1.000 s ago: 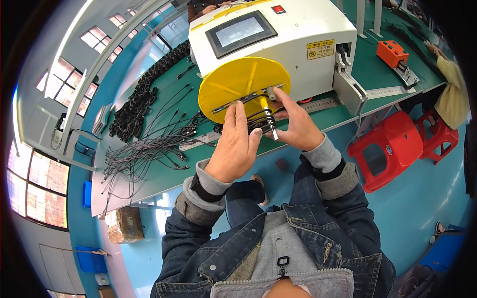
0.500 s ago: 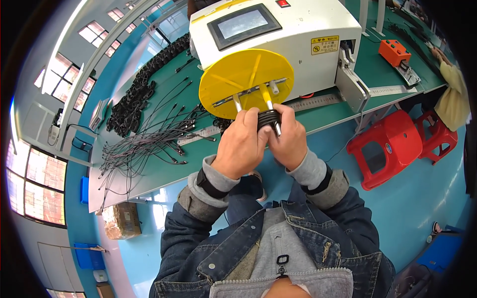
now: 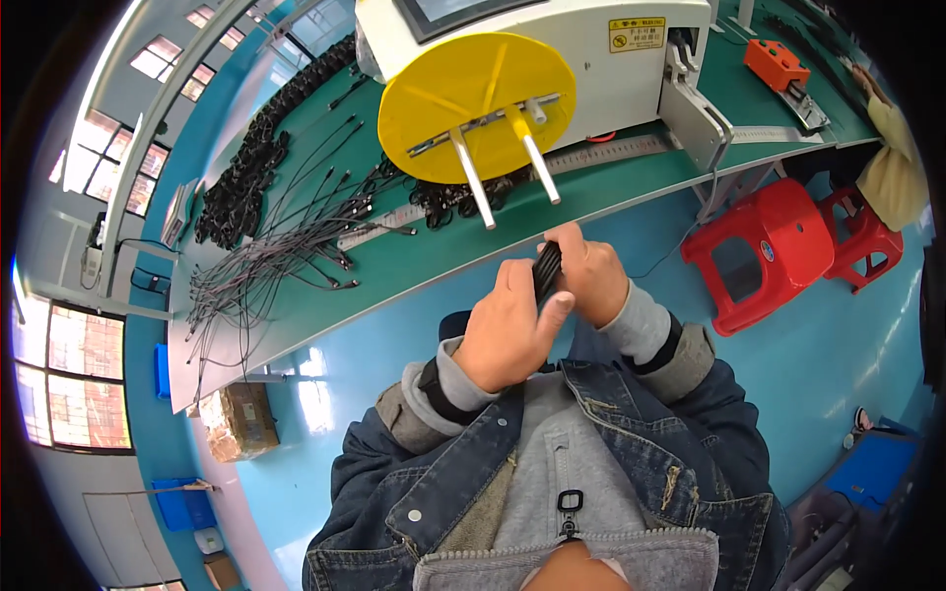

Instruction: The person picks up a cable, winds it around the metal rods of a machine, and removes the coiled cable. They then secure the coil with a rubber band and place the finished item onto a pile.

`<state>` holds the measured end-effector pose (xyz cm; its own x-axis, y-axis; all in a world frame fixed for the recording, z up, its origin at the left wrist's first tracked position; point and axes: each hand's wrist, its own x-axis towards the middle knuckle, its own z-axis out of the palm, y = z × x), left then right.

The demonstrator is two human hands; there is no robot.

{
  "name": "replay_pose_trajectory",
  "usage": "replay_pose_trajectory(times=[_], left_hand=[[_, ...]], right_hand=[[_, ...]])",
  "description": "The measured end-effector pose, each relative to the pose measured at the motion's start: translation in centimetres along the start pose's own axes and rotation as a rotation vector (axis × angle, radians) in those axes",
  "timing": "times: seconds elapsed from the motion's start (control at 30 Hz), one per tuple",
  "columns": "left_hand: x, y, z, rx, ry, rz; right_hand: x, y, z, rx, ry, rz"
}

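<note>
Black coil [image 3: 546, 274] half-hidden between hands [image 3: 505, 330]

Head-worn L fisheye, looks dn, hands [image 3: 508, 330] nr.

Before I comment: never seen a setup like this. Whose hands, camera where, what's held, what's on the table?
No robot here: it's a person in a denim jacket working bare-handed. The camera sits on their head, looking down; its fisheye lens bends straight edges. The left hand and right hand together hold a coil of black cable in front of the table edge. On the green table stands a white machine with a yellow disc; two rods stick out from it. Loose dark cables fan out at left, near a heap of black bundles. A steel ruler runs along the table.
</note>
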<state>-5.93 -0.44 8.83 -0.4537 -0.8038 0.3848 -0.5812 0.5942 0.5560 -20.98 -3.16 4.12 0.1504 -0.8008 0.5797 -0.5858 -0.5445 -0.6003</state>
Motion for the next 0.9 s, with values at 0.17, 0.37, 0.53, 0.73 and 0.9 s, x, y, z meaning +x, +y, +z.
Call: replay_pose_trajectory(times=[0.17,0.37,0.53,0.73,0.9], left_hand=[[0.1,-3.6,0.6,-0.94,-0.003,-0.469],[1.2,-3.2,-1.2,-0.721,-0.371,-0.55],[0.6,-2.0,-1.1,-0.029,-0.153,-0.131],[0.5,-2.3,-0.4,0.077,-0.025,0.07],[0.6,-2.1,-0.5,-0.757,-0.384,-0.747]], right_hand=[[-0.8,-0.3,1.0,0.202,0.137,-0.13],[-1.2,-0.1,1.9,0.171,0.124,-0.142],[-0.9,0.5,1.8,0.19,0.15,-0.174],[-1.3,1.0,1.8,0.111,0.003,-0.201],[-1.1,1.8,2.0,0.039,-0.079,-0.169]])
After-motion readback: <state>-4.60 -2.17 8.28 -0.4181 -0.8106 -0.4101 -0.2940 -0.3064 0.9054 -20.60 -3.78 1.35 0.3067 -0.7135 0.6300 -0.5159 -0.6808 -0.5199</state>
